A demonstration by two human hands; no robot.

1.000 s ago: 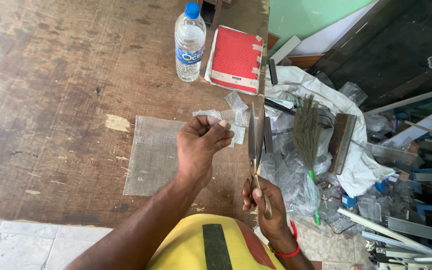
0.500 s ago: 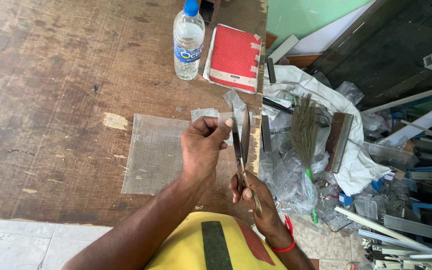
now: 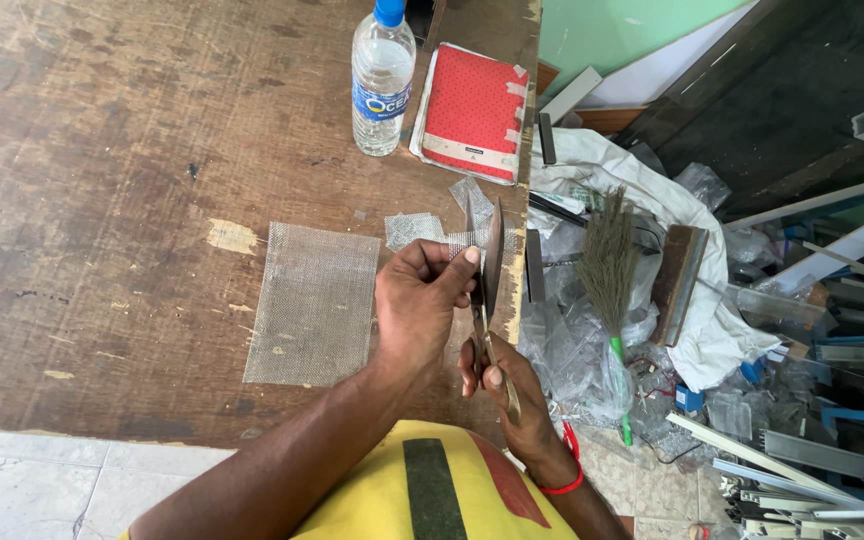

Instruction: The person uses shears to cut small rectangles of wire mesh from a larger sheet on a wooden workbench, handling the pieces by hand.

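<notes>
Pinched in the left hand fingers near the table right edge, a thin, floppy mesh scrap is best gripped at its edge while scissors are clenched by the right hand.

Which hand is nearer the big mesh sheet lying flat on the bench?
Left. The left hand hovers just beside the mesh sheet; the right hand, gripping the shears, sits farther off near the bench edge.

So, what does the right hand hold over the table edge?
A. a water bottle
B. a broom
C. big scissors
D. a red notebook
C: the right hand grips the handles of big scissors, blades open and pointing up beside the left hand.
</notes>
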